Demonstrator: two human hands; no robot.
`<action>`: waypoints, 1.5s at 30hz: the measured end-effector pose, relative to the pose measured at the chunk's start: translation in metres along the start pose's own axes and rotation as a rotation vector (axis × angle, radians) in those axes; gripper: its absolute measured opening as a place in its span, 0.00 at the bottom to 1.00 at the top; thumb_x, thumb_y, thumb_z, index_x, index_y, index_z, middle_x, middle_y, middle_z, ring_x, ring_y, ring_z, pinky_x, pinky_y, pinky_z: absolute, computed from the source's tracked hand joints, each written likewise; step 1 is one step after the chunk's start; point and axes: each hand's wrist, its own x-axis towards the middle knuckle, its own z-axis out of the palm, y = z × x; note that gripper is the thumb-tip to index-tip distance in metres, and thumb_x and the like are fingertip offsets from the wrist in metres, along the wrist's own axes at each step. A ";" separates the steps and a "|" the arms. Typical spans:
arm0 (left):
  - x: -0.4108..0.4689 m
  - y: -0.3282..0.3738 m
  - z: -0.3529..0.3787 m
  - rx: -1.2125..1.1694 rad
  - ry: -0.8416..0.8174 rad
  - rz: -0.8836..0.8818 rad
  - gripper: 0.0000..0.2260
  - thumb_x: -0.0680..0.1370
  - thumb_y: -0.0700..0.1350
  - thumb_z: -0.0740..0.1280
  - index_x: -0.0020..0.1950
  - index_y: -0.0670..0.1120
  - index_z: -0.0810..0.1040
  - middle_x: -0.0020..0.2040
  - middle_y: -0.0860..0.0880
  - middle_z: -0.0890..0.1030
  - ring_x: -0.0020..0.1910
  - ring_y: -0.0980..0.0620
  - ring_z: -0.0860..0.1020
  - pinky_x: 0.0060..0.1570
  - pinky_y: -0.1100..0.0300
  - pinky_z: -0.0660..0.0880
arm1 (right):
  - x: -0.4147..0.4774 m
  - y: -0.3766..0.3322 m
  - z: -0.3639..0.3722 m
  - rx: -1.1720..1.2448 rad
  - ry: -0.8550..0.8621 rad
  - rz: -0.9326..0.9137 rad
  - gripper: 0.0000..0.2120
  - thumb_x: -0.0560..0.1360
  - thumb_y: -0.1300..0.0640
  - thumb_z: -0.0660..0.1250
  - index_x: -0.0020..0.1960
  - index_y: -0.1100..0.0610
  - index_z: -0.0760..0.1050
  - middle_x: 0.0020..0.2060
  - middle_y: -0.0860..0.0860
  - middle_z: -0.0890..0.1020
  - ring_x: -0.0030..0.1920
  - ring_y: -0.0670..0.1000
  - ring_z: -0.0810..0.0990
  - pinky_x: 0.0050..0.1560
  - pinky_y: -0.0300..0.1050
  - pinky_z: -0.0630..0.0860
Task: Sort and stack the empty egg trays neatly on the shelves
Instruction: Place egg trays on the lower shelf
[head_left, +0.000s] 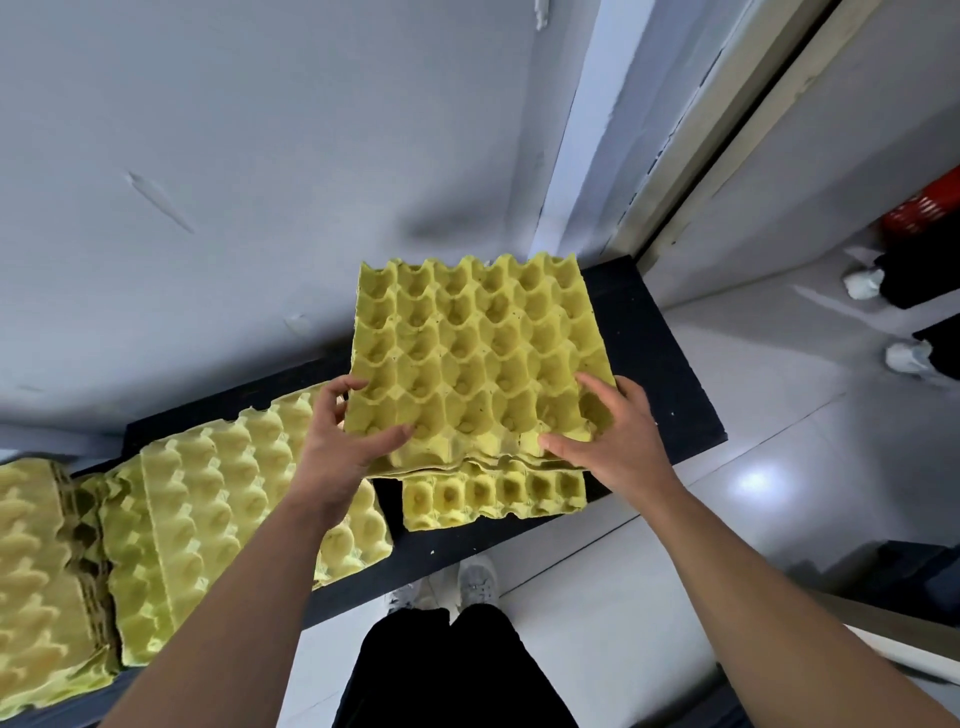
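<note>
A yellow-green egg tray (467, 353) lies cups-up on top of a small stack at the right end of the black shelf (670, 364). My left hand (337, 431) grips its near left corner, thumb on top. My right hand (608, 436) grips its near right corner. A lower tray (493, 496) of that stack sticks out toward me from under the held tray. Left of it stands another stack of trays (208, 499) turned bumps-up, partly hidden by my left forearm. A further stack (36, 571) sits at the far left edge.
A grey wall (260, 156) rises right behind the shelf. A door frame (675, 171) stands to the right, with a red basket (924, 208) and another person's white shoes (904, 358) beyond it. My own shoes (467, 582) are on the glossy floor below the shelf edge.
</note>
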 end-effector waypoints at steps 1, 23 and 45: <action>-0.005 0.004 -0.004 -0.011 0.008 0.011 0.28 0.62 0.40 0.79 0.55 0.60 0.73 0.66 0.42 0.71 0.52 0.44 0.80 0.44 0.51 0.80 | -0.001 -0.006 -0.001 -0.001 -0.014 -0.008 0.42 0.60 0.43 0.80 0.70 0.39 0.65 0.73 0.45 0.55 0.70 0.47 0.62 0.67 0.48 0.67; -0.226 0.026 -0.213 0.139 0.592 0.095 0.39 0.72 0.53 0.74 0.76 0.62 0.55 0.72 0.55 0.68 0.69 0.52 0.69 0.67 0.48 0.69 | -0.123 -0.214 0.122 -0.267 -0.305 -0.574 0.45 0.60 0.33 0.74 0.72 0.37 0.60 0.75 0.50 0.52 0.76 0.52 0.52 0.73 0.55 0.55; -0.552 -0.110 -0.468 -0.221 1.312 0.124 0.17 0.73 0.48 0.74 0.60 0.52 0.74 0.51 0.53 0.81 0.49 0.54 0.80 0.41 0.65 0.76 | -0.437 -0.343 0.426 -0.210 -0.739 -0.712 0.44 0.71 0.41 0.70 0.78 0.54 0.50 0.76 0.51 0.56 0.75 0.50 0.56 0.69 0.46 0.57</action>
